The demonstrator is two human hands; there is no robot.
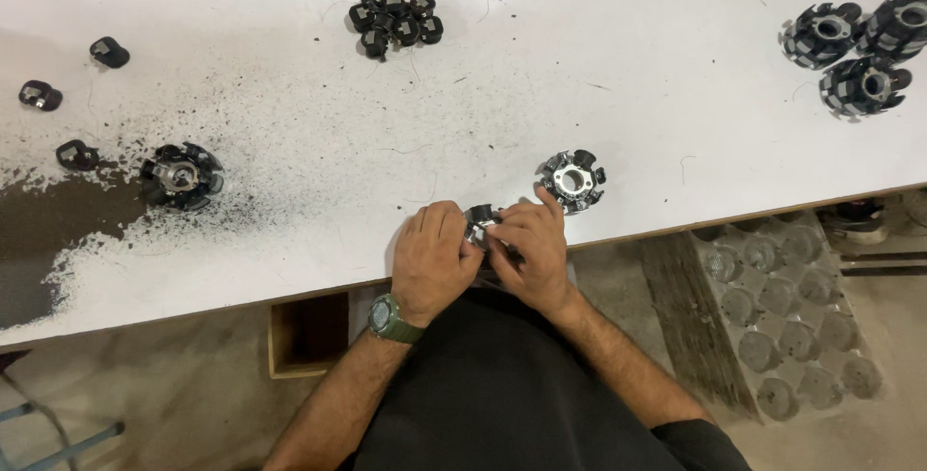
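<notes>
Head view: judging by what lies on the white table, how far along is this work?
Looks done: three fitted rings grouped at far right. In hand: left hand and right hand together hold a small black piece, beside a partly filled ring. Left: another ring among black debris, a cluster of loose pieces and three strays.

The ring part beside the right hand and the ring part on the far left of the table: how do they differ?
The ring part by the right hand looks mostly bare and silvery, with few black pieces; the left ring part looks darker, with black pieces nearly all around. The first lies on clean white table; the second sits amid black specks. Both are round, lie flat and have a central hole.
</notes>
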